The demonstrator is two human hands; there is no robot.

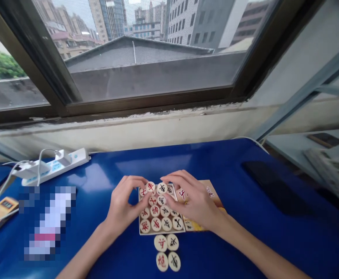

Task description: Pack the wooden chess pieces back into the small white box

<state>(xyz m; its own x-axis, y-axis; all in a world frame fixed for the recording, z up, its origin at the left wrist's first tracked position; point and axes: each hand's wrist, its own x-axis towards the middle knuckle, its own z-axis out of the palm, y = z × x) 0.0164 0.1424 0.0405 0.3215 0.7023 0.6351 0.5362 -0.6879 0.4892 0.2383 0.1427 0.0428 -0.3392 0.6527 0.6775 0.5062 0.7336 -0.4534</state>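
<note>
An open white box [162,233] of round xiangqi pieces lies in front of me, with red-marked pieces on its left side and black-marked ones on its right. Between thumb and fingers, my left hand [125,199] grips a red-marked xiangqi piece [150,186] over the box's far part. Close beside it, my right hand [191,197] pinches a black-marked xiangqi piece [162,188]. Several loose pieces [161,262] lie in two columns on the table, just below the box's near edge. My fingers partly cover the far rows.
A printed box lid [207,188] lies under my right hand. The blue table [123,162] also carries a white power strip [56,166] with cables, a yellow device [0,215], a blurred-out item [51,223] and a dark flat object [274,188]. A window stands behind.
</note>
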